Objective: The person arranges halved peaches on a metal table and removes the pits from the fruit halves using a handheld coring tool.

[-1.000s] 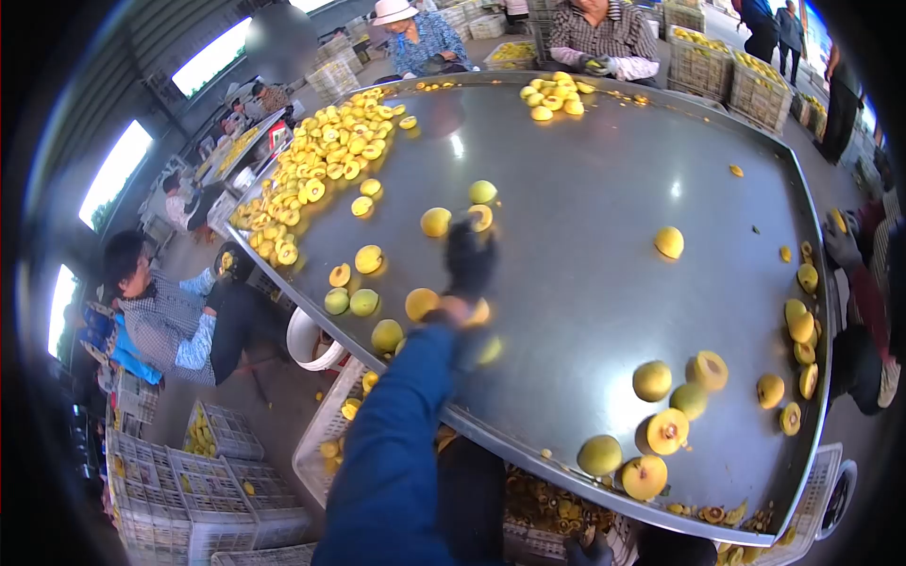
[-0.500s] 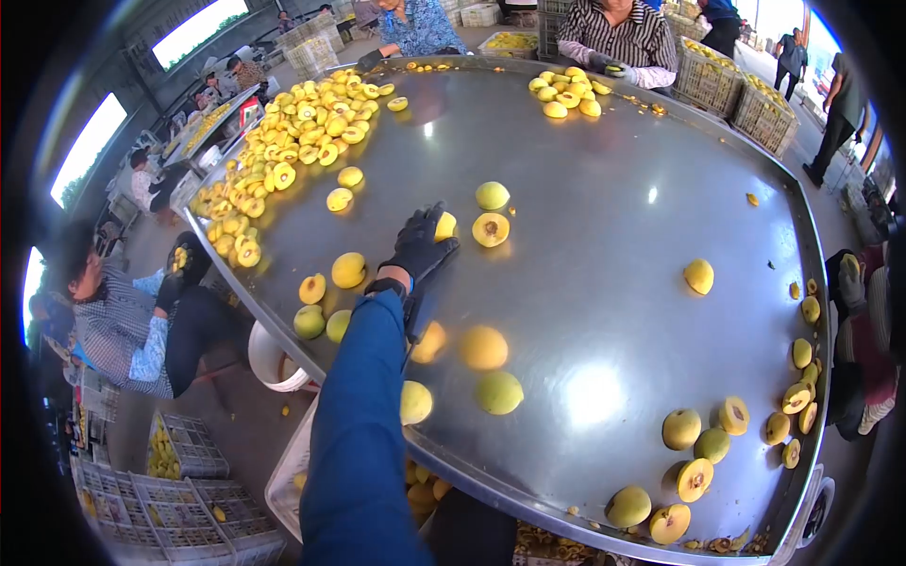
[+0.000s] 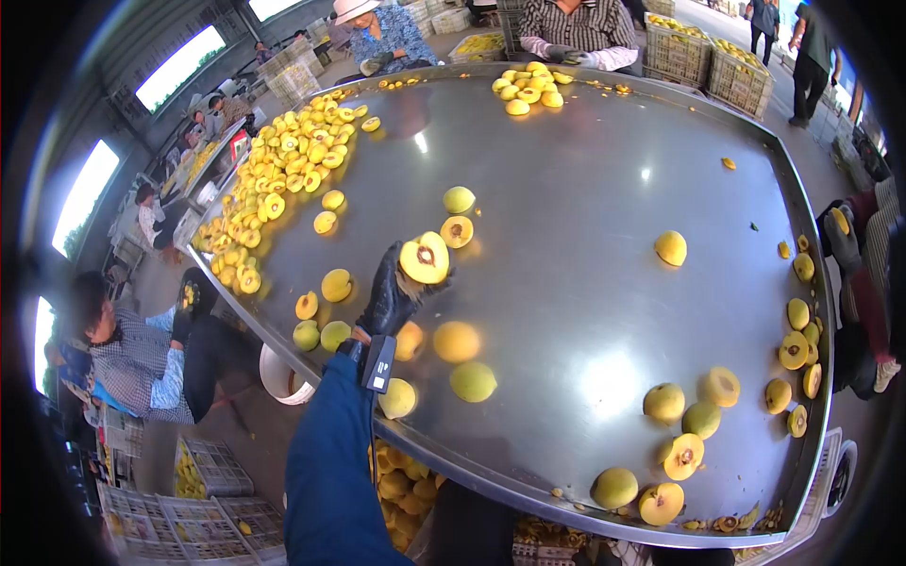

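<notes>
My left hand (image 3: 389, 300), in a black glove with a device strapped at the wrist, is closed round a halved yellow fruit (image 3: 424, 258), cut face and brown centre turned up. It is above the metal table (image 3: 557, 217). Just behind it lie another cut half (image 3: 457, 232) and a greenish whole fruit (image 3: 460, 199). Several whole fruits, among them a green one (image 3: 473, 382), rest to the right of my forearm and below the hand. My right hand is not visible.
A heap of halved fruit (image 3: 302, 146) covers the table's far left; a smaller pile (image 3: 530, 87) lies at the far edge. More fruit (image 3: 683, 457) sits near right. Co-workers sit around the table. A crate of fruit (image 3: 401, 491) stands below the near edge.
My left hand has closed on the fruit half near it, lifted it and turned its cut face up. The camera view has shifted slightly.
</notes>
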The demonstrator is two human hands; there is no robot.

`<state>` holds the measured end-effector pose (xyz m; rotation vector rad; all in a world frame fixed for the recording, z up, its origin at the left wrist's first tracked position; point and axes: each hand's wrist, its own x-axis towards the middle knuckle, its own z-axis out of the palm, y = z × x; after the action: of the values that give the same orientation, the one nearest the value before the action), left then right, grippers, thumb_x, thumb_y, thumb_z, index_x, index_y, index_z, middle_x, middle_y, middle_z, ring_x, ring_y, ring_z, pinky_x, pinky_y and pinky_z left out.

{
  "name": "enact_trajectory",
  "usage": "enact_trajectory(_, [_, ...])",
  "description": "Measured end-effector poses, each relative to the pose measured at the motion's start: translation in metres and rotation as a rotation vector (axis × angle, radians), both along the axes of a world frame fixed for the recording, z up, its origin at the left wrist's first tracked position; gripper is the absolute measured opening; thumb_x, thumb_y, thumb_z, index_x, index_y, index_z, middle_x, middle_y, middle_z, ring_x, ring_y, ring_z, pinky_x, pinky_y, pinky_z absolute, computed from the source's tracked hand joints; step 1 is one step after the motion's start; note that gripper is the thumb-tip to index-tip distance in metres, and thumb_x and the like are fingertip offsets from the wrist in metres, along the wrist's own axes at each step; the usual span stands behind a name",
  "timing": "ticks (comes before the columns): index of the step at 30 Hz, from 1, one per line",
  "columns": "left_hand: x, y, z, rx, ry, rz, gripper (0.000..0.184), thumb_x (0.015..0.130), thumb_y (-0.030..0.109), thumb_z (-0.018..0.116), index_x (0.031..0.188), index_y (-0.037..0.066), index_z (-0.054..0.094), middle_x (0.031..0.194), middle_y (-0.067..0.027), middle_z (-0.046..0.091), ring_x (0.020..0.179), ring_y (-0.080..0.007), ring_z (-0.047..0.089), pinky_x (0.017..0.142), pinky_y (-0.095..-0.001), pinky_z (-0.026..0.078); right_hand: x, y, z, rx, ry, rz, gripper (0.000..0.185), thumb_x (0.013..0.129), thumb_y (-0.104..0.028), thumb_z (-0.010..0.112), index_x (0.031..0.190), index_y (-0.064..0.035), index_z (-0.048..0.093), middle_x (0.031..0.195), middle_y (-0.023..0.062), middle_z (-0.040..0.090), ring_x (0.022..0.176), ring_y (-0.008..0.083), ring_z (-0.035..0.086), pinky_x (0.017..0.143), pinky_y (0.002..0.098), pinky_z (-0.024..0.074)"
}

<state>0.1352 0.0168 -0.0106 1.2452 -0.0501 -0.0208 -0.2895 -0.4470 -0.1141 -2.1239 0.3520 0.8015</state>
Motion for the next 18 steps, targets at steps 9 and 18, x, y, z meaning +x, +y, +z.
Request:
enact_trajectory(9, [-0.075, -0.085, 0.004, 1.099, -0.647, 0.12, 0.051, 0.092, 0.013, 0.052, 0.14, -0.001, 0.038, 0.137, -0.0171, 0.046, 0.127, -0.0292, 0.046, 0.11, -0.0374, 0.035, 0.004, 0.011, 0.029, 0.199, -0.219, -0.194, 0.032, 0.086, -0.021, 0.07, 0.107, -0.0008, 0.056, 0.076, 0.0198, 0.059, 0.066, 0.0302, 0.059, 0.057, 0.0401, 0.0458])
enact_trajectory(18, [-0.098, -0.249, -0.01, 0.202, 0.115, -0.153, 0.046, 0.1, 0.045, 0.044, 0.114, 0.002, 0.053, 0.099, -0.0069, 0.057, 0.084, -0.0166, 0.064, 0.073, -0.0318, 0.055, -0.002, 0.02, 0.047, 0.275, -0.338, -0.187, 0.027, 0.086, -0.021, 0.072, 0.096, 0.0014, 0.06, 0.068, 0.0139, 0.056, 0.061, 0.0187, 0.049, 0.056, 0.0362, 0.0426])
